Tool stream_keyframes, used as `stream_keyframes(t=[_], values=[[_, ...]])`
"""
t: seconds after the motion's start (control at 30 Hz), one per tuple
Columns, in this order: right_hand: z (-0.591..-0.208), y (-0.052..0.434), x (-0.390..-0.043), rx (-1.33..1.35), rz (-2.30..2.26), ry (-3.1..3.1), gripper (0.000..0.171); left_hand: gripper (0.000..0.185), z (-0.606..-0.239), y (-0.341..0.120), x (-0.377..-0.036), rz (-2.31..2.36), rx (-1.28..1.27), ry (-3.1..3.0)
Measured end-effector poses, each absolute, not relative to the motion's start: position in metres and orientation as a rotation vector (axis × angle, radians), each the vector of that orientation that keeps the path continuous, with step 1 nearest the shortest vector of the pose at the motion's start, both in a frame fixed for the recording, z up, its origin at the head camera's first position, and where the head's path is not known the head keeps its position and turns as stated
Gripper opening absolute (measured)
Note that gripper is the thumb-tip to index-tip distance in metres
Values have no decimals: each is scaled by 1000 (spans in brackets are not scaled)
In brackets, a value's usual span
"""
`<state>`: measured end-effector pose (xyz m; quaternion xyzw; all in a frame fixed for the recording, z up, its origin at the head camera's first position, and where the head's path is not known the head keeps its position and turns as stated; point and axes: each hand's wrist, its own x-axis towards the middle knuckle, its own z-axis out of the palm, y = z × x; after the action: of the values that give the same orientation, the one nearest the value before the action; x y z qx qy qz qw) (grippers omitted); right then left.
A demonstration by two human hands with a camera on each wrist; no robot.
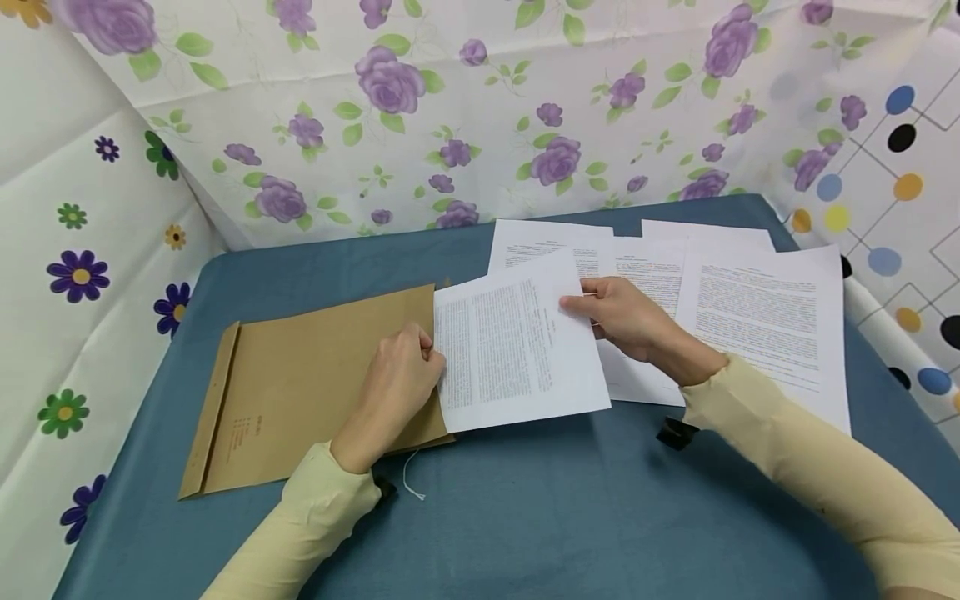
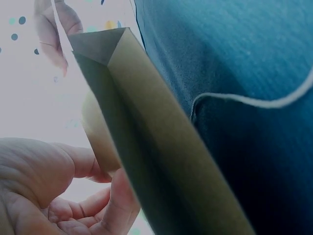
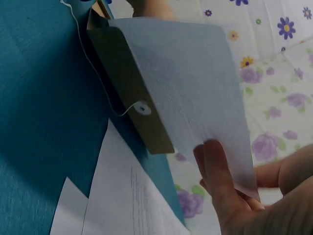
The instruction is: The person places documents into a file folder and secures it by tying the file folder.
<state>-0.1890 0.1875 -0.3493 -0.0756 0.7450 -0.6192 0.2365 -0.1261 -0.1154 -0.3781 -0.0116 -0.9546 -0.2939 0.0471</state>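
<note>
A brown paper document envelope [image 1: 322,375] lies on the blue cloth, its mouth facing right. My left hand [image 1: 397,383] pinches the upper edge of that mouth; in the left wrist view the envelope's side fold [image 2: 146,132] gapes beside the fingers. My right hand [image 1: 626,317] holds a printed sheet of paper [image 1: 517,350] by its right edge, thumb on top. The sheet's left end meets the envelope mouth, and how far it reaches inside is hidden. In the right wrist view a flap with a white button [image 3: 143,107] and string hangs below the sheet.
Several printed sheets [image 1: 757,317] lie overlapping at the right of the blue-covered table [image 1: 525,517]. A white string [image 1: 411,479] trails from the envelope toward the front. Flowered cloth [image 1: 450,108] hangs behind, and dotted cloth [image 1: 907,250] stands at the right.
</note>
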Motion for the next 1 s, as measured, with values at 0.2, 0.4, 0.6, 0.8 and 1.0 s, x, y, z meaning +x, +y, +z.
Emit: stream_keyframes(t=[0.2,0.4,0.6,0.8,1.0], values=[[-347,196,-189,-209,-1612,2099,38,5,-377,-115,-125,-897,-34,-2913],[-345,198,-184,-297,-1496,2184,27,5,-377,-115,-126,-897,-47,-2909],[-352,180,-184,-337,-1481,2252,20,5,-376,-115,-125,-893,-67,-2900],[-360,162,-186,-371,-1517,2209,20,5,-377,-116,-125,-889,-72,-2897],[-362,164,-183,-338,-1522,2191,27,5,-377,-115,-126,-894,-62,-2903]])
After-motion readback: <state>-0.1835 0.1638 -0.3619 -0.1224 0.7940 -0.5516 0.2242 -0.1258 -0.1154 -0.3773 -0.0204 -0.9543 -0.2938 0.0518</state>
